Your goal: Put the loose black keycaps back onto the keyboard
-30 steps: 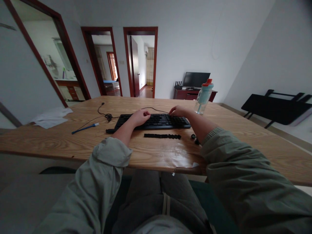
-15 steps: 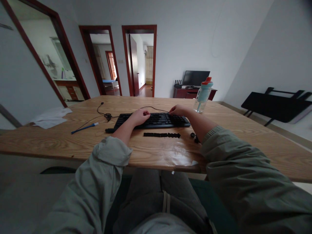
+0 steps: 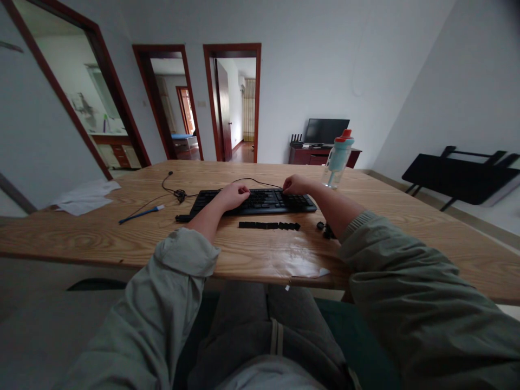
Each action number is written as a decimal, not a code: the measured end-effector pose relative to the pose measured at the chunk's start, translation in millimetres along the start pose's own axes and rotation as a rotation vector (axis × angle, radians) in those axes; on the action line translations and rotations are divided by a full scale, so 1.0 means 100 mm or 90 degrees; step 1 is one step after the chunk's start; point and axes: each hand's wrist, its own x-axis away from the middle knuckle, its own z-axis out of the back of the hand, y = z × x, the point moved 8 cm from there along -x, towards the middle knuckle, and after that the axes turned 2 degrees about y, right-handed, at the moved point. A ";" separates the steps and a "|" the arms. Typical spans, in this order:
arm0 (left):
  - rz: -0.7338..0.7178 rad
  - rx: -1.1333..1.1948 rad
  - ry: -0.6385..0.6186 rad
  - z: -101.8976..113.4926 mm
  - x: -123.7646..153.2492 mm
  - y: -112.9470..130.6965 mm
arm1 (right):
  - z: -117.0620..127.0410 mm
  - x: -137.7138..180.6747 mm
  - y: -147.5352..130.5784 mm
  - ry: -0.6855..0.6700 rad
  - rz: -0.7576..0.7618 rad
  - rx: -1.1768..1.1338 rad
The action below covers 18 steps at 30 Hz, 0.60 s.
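Observation:
A black keyboard (image 3: 264,201) lies across the wooden table in front of me. Over its left half, my left hand (image 3: 235,196) is closed, fingers curled; whatever it may hold is too small to see. My right hand (image 3: 295,184) bends down at the keyboard's back right part, its fingertips pressed together near the keys, and I cannot make out anything between them. Before the keyboard lies a row of loose black keycaps (image 3: 268,225), the right ones slightly askew. More small black pieces (image 3: 325,229) sit by my right forearm, which partly hides them.
A clear bottle (image 3: 337,160) with an orange and teal lid stands behind my right arm. To the left lie a blue brush (image 3: 141,214), a coiled black cable (image 3: 179,195) and white paper (image 3: 85,196). The table's front edge (image 3: 162,264) runs close to my lap.
My right forearm has shifted very slightly to the right, uncovering a little more of the small black pieces. My left hand stays in place on the keyboard.

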 end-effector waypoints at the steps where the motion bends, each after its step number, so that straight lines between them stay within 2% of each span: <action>1: 0.000 -0.002 0.001 0.00 0.00 0.00 | 0.02 0.01 0.01 0.002 0.006 0.002; 11: 0.000 -0.028 -0.018 -0.02 -0.01 -0.01 | 0.17 0.17 0.15 -0.021 0.061 0.028; 18: 0.002 -0.029 -0.017 -0.02 0.00 -0.01 | 0.06 0.24 0.10 -0.022 0.078 -0.035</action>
